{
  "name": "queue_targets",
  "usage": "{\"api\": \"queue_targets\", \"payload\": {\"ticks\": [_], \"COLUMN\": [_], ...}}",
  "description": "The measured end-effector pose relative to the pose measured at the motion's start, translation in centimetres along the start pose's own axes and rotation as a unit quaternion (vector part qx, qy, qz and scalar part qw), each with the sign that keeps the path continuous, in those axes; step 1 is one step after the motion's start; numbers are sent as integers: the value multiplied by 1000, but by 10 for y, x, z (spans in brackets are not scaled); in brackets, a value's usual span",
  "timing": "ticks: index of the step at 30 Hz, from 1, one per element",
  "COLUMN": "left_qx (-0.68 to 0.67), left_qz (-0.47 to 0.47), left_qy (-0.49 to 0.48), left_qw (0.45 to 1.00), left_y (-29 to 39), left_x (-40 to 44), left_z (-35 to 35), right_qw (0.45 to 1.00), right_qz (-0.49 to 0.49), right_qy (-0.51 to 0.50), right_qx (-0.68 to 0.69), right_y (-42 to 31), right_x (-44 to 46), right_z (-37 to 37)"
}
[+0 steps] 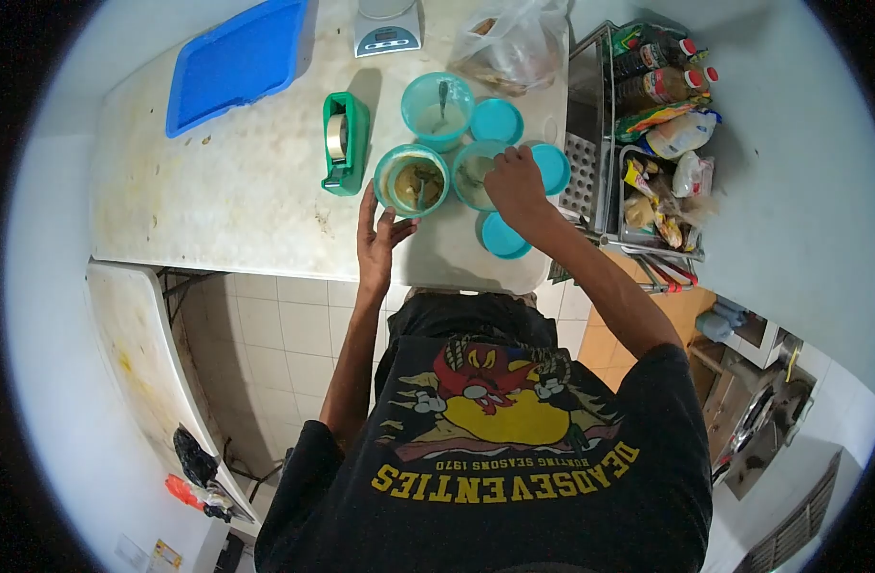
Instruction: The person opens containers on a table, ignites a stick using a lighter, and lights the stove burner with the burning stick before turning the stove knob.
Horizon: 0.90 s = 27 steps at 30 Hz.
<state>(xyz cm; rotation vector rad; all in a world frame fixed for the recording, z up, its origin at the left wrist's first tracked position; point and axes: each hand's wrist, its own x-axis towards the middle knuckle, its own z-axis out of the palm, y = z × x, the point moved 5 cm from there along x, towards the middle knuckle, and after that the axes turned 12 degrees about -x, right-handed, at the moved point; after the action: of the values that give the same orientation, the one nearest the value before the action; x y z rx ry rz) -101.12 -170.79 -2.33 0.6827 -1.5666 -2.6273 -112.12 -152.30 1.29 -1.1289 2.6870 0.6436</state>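
Observation:
My left hand [377, 244] curls its fingers around the near side of a teal plastic tub [385, 195]. Brownish paste [414, 177] and a metal spoon [422, 193] lie inside that tub. Over the rim of a second teal tub [463, 191], to the right, my right hand [519, 181] is closed in a pinch; what it holds is hidden behind the fingers. This second tub has pale contents, partly covered by the hand. Behind them stands a third teal tub [411, 105] with white contents and a spoon [443, 95] leaning in it.
Teal lids [497, 122] lie around the tubs. A green tape dispenser [356, 143] stands left, with a blue tray [237, 67] beyond. At the back are a kitchen scale [388, 33] and a plastic bag [509, 43]. A rack [607, 143] with bottles and packets adjoins the table's right edge.

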Motion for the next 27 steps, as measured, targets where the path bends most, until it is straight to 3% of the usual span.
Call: {"api": "queue_targets", "payload": {"ticks": [1, 4, 7, 10, 13, 19, 22, 27], "left_qx": [0, -5, -10, -12, -11, -8, -6, -10], "left_qz": [4, 9, 6, 10, 7, 4, 12, 19], "left_qy": [-1, -1, 2, 0, 2, 6, 0, -3], "left_qw": [1000, 1000, 1000, 1000, 1000, 1000, 1000, 1000], "left_y": [1, 2, -1, -2, -4, 0, 0, -1], "left_x": [0, -1, 1, 3, 4, 5, 4, 4], "left_z": [1, 2, -2, -3, -5, -2, -3, -3], "right_qw": [1000, 994, 988, 957, 931, 969, 966, 954], "right_qz": [-14, 14, 50, 107, 111, 69, 36, 126], "right_qy": [-11, 91, 20, 22, 134, 219, 216, 153], "right_qx": [-5, 54, 144, 268, 320, 94, 140, 223], "right_y": [-1, 6, 15, 18, 26, 11, 1, 24], "right_x": [0, 0, 0, 2, -5, -12, -13, -21], "right_z": [-2, -9, -9, 7, 7, -4, 6, 0]}}
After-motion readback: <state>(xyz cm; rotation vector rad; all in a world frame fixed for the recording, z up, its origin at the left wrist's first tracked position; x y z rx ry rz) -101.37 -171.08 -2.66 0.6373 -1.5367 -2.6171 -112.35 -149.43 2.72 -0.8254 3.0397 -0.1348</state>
